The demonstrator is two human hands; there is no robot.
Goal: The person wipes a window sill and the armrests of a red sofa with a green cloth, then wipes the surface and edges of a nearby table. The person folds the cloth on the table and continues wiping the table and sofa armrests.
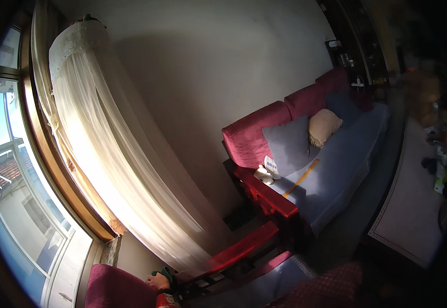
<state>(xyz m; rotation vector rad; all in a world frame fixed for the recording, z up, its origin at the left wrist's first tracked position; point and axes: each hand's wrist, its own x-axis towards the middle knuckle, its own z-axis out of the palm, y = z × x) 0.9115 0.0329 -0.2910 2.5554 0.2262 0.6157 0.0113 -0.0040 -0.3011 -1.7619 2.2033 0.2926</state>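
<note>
At the lower edge, left of the middle, my left hand (157,281) comes up from a red sleeve (167,300). Its fingers look bent and closed against a dark green, soft-looking thing (168,275), whose kind I cannot make out. The hand is beside the maroon cushioned back of a chair (118,287) and near the chair's red wooden armrest (233,252). My right hand is out of view. Dark red checked fabric (331,287) shows in shadow at the bottom right.
A sheer white curtain (126,154) hangs beside the window (23,205). Across from the chair stands a maroon sofa (254,128) with a grey pillow (287,143), a beige pillow (324,127), a white object (264,175) and a yellow strip (301,178). A pale-topped table (403,215) is at right.
</note>
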